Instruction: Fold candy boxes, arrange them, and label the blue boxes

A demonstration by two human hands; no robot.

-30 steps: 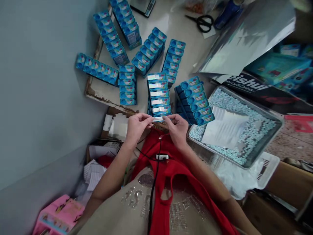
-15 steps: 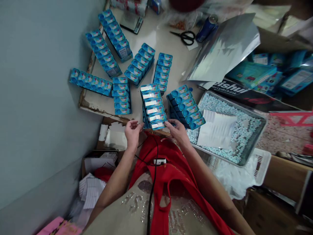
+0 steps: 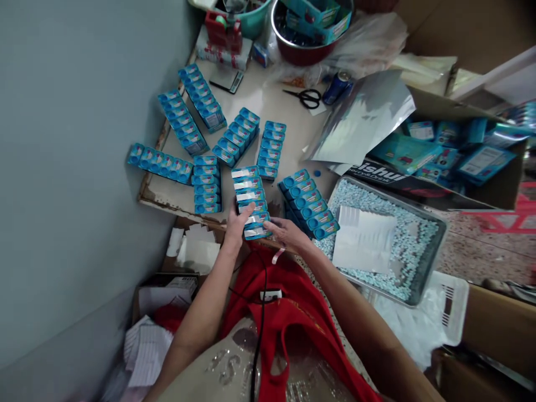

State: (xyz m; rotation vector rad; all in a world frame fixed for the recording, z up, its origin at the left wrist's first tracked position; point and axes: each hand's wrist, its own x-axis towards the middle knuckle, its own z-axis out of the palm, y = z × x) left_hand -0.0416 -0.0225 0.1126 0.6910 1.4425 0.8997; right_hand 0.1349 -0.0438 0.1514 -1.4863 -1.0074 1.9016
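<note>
A row of small blue boxes (image 3: 250, 181) with silver-white strips on their tops stands at the table's near edge. My left hand (image 3: 237, 226) grips its left side, with the thumb laid over the tops of the nearer boxes. At the near right corner of the same row, my right hand (image 3: 288, 234) pinches the end box; its other fingers are partly hidden. A short whitish strip (image 3: 277, 255) curls just below my right hand; I cannot tell whether it is held. To the right stands another row of blue boxes (image 3: 310, 204), with round recesses showing on top.
Several more rows of blue boxes (image 3: 207, 184) spread across the table's left and middle. Black scissors (image 3: 307, 99), a can (image 3: 337, 87) and silver sheets (image 3: 364, 120) lie farther back. At right are a metal tray (image 3: 439, 240) of pale blue pieces and a carton (image 3: 393, 173).
My left hand has moved from beside the row onto it, its thumb now over the tops. My right hand stays at the near right corner. The view has tilted up, showing more of the table's back.
</note>
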